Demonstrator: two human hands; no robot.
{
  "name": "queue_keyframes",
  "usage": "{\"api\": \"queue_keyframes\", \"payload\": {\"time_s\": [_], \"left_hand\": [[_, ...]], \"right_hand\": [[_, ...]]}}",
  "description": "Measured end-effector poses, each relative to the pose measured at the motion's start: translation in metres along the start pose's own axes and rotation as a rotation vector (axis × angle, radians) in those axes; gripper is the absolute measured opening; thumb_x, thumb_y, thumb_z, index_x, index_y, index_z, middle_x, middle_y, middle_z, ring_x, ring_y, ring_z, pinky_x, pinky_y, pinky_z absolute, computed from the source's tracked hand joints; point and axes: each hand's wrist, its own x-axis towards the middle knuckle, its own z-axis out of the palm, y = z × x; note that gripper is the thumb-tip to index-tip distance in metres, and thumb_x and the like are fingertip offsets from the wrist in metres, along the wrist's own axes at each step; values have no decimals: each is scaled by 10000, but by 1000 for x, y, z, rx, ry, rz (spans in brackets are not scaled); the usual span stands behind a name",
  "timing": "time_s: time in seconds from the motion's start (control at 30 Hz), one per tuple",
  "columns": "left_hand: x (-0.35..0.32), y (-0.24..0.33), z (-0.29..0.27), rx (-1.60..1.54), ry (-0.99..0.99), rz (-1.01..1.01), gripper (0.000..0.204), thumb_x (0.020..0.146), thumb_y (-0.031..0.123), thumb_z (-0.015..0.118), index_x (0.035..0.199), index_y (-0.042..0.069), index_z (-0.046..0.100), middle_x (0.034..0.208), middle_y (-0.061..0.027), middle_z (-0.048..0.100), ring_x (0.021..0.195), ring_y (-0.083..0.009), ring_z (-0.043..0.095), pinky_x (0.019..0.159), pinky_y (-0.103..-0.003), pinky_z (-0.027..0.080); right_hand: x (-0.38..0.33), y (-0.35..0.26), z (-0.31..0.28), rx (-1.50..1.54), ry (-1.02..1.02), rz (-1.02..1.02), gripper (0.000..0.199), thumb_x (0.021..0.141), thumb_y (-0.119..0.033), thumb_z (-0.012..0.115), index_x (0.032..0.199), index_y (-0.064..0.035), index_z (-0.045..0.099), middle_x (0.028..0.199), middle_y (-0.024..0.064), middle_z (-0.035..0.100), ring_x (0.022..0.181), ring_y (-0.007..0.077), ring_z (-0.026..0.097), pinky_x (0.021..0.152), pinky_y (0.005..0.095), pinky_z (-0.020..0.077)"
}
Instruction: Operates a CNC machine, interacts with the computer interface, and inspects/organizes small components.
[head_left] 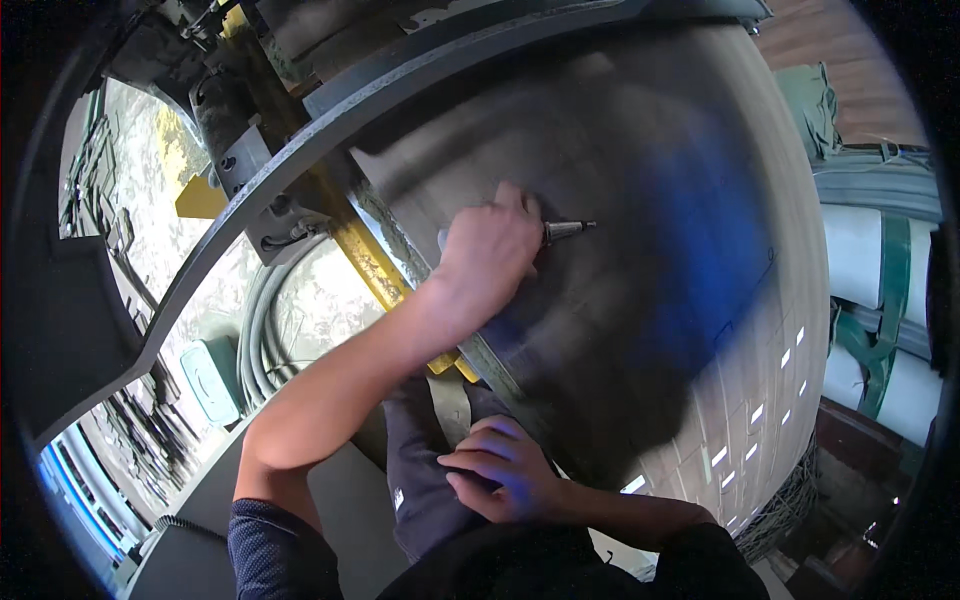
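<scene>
My left hand (490, 240) reaches out over a broad, curved grey-brown surface (440, 150). Its fingers are closed round a slim pointed tool (568, 230) whose tapered metal tip sticks out to the right, close to the surface. Most of the handle is hidden in the hand, so the exact kind of tool does not show. Nearer my body, my right hand (510, 475) is held low in front of my dark trousers (425, 460), fingers curled and thumb below them. Something dark shows between thumb and fingers; I cannot make out what it is.
A curved metal rail (290, 150) arcs across the upper left, above a yellow beam (370, 255). Coiled grey hose (262, 320) and a pale green box (210, 380) lie on the left. White rolls with green straps (895, 260) stand at the right, beyond the curved surface.
</scene>
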Motion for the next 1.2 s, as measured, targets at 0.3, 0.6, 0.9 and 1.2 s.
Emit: {"api": "queue_keyframes", "payload": {"time_s": [0.3,0.6,0.9,1.2], "left_hand": [[-38,80,50,-115,159,120,406,946,131,576,1326,-9,551,1220,-184,560,1099,-315,603,924,-413,517],[-148,66,47,-539,506,-220,371,823,200,811,1158,80,706,1107,-109,642,992,-312,614,849,-415,478],[-367,45,263,-594,-272,-1569,950,905,760,566,1455,-11,491,1415,-264,518,1313,-439,543,1074,-510,476],[-515,134,439,-1287,-601,-1663,920,870,662,626,1430,-63,550,1458,-269,563,1387,-383,521,1156,-425,409]], "right_hand": [[-32,12,17,62,-153,-25,181,849,-135,771,1001,-53,714,946,89,668,879,273,638,788,399,528],[-70,48,24,-50,-396,87,237,917,-274,703,998,-53,673,925,119,638,880,316,651,784,443,528],[-97,83,41,-574,-900,236,377,895,-325,706,1167,-66,670,1015,153,649,998,350,641,872,467,520],[-114,87,132,-569,-1100,182,414,909,-283,693,1207,1,647,1072,202,664,1068,389,624,921,472,507]]}}
